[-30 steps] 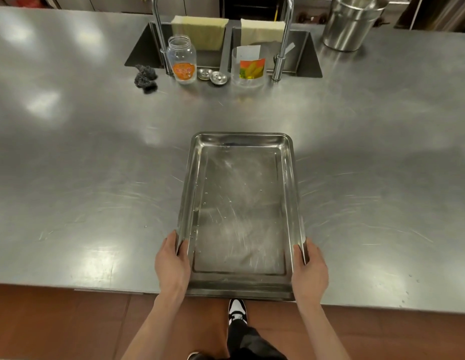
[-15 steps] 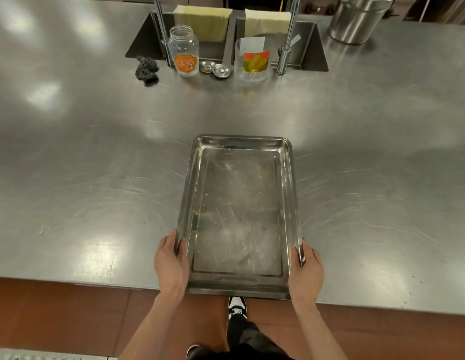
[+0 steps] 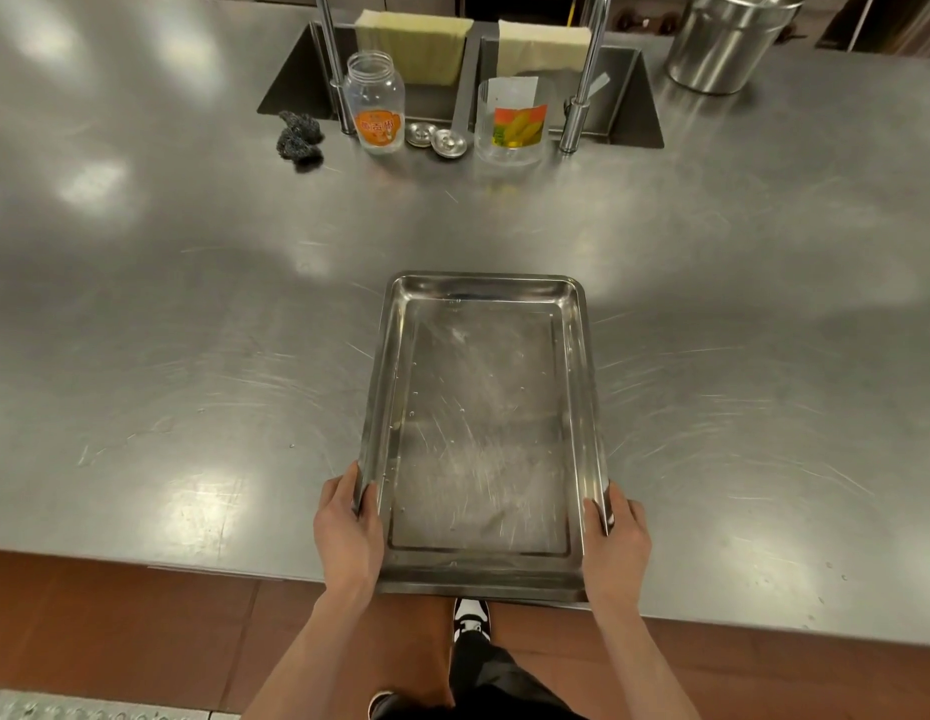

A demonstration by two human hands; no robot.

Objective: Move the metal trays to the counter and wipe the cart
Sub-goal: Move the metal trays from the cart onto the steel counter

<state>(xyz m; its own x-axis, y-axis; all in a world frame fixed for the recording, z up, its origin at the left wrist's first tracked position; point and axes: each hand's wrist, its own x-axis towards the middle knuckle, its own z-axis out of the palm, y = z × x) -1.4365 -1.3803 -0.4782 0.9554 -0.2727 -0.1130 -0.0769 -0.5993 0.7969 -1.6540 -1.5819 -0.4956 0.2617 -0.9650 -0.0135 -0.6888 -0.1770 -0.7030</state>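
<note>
A rectangular metal tray (image 3: 482, 288), empty with a few water drops inside, lies lengthwise on the steel counter (image 3: 192, 330), its near end at the counter's front edge. My left hand (image 3: 344, 527) grips the tray's left rim near the front corner. My right hand (image 3: 616, 537) grips the right rim opposite it. Both thumbs lie over the rim. The cart is out of view.
At the back of the counter sit a double sink (image 3: 626, 90) with two taps, two yellow cloths (image 3: 416, 44) over its rim, a clear jar (image 3: 375, 103), a cut plastic container (image 3: 512, 122), two small metal strainers (image 3: 436, 138), steel wool (image 3: 296, 140) and a steel pot (image 3: 722, 44). Brown floor below.
The tray has slid slightly away from me across the counter, with both hands still on its rims. The view has tipped down a little.
</note>
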